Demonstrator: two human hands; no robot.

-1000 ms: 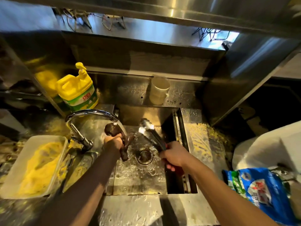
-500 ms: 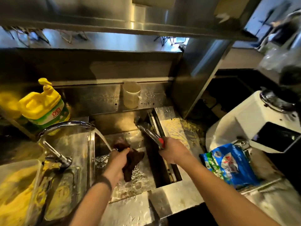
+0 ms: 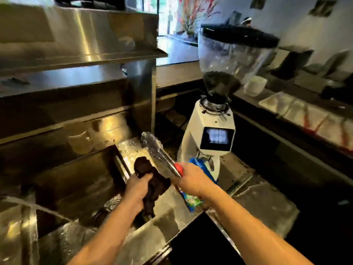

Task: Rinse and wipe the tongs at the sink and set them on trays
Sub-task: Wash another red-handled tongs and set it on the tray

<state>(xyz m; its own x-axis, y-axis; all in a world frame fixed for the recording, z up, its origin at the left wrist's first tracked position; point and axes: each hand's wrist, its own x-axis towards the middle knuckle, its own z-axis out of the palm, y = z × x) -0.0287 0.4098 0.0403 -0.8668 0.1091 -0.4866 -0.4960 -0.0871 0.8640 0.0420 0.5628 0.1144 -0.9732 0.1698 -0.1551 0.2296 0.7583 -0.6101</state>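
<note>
The rinse looks finished and the wipe is about to start. The right hand (image 3: 191, 181) has its grip wrapped round the red-tipped handle end of the metal tongs (image 3: 159, 153), holding them slanted up over the counter at the sink's right edge, arms pressed nearly together. The left hand (image 3: 136, 188) clutches a dark, limp, bunched cloth (image 3: 150, 180) just beside the tongs; whether they touch I cannot tell. Next, the cloth probably needs folding round the smooth, glossy steel arms and drawing along them. White trays (image 3: 298, 109) sit blurred on the far right counter, beyond a white coffee grinder (image 3: 210, 121) with a clear hopper.
</note>
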